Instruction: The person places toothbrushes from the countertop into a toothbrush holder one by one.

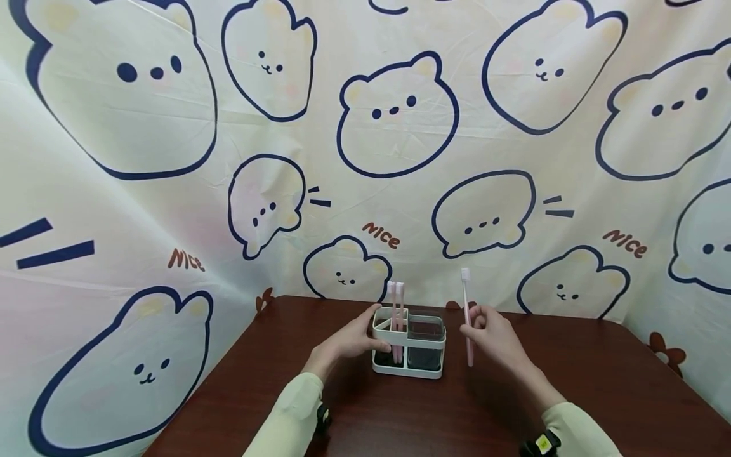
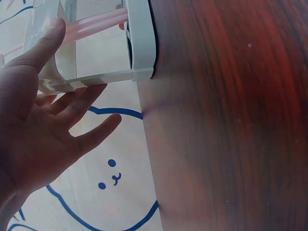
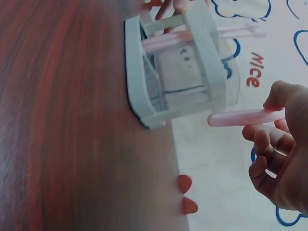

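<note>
Bear-print cloth (image 1: 394,114) hangs behind a dark wooden tabletop (image 1: 571,393), where a white toothbrush holder (image 1: 408,346) stands at the lower centre of the frame with two pink toothbrushes (image 1: 396,304) upright in its left compartment. The left hand (image 1: 348,343) steadies the holder's side, fingers nearly straight and pressed flat against the wall rather than clasped around it. The right hand (image 1: 492,333), just to the right of the holder, pinches a third pink toothbrush (image 1: 466,317) at mid-handle, bristles up, clear of the rim. Done well, this step seems to call for keeping the holder braced and the brush vertical, its handle end lined up over an open compartment.
</note>
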Motion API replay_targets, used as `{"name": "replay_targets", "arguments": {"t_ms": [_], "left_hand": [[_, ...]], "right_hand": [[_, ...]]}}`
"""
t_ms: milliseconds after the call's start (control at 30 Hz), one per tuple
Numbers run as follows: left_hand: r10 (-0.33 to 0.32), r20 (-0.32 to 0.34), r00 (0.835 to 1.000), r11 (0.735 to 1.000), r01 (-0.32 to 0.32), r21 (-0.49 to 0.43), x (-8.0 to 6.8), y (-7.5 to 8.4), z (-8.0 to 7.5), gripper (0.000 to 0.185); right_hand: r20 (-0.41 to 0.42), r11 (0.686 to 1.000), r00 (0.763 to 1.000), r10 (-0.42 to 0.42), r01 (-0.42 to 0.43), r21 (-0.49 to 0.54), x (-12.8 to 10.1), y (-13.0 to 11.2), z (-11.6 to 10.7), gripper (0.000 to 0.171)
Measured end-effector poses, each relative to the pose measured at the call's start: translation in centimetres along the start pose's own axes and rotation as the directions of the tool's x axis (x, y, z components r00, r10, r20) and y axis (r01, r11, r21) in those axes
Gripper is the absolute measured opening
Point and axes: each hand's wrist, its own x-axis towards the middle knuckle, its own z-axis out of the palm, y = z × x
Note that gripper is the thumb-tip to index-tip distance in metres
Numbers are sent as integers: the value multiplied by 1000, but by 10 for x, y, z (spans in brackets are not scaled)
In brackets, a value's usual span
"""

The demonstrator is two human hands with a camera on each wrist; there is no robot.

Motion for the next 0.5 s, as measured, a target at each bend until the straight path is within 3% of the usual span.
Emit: {"name": "replay_targets", "arguments": {"t_ms": [500], "left_hand": [[13, 3, 1000, 1000, -13, -20, 0, 0, -1, 91]], "right_hand": [[3, 991, 991, -136, 136, 12, 14, -60, 10, 20]]}}
